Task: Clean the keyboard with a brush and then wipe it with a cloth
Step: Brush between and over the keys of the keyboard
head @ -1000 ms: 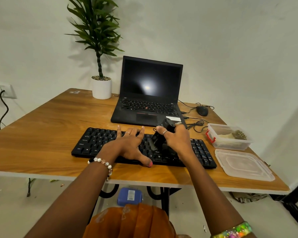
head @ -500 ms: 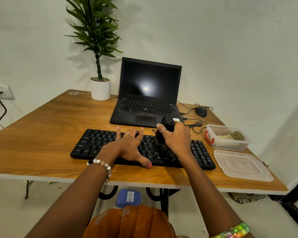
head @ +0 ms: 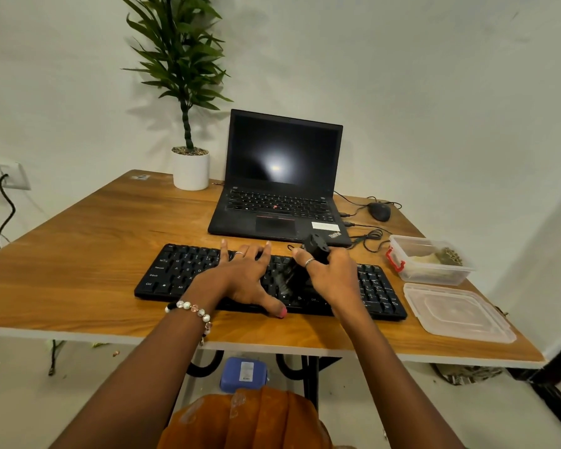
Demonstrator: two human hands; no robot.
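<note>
Spanning most of the scene, the wooden table with a pale edge (head: 78, 241) carries everything, and the flat black plastic keyboard (head: 188, 270) lies near its front edge, just ahead of an open black laptop with a dark screen (head: 282, 176). A green leafy plant in a white pot (head: 190, 168) stands at the back, well apart from the work. To the right, just beside the keyboard's end, sit a clear plastic box with a red clasp (head: 431, 264) and its clear flat lid (head: 457, 312); whether the cloth is in that box I cannot tell. The left hand (head: 243, 280) lies flat on the keys with fingers spread, pinning the board; the right hand (head: 332, 277) is curled round the small black brush (head: 300, 273), bristles down on the middle keys (their tips are blurred). The keyboard looks light and stiff and likely to slide on the smooth wood, so pressing it down is probably the right hold; its keycaps may pop off under hard scrubbing. The brush looks light, rigid at the handle and soft at the tip, best gripped high on the handle. A black wired mouse (head: 379, 211) and its tangled black cables (head: 368, 238) lie behind the right hand and could snag a wide stroke.
</note>
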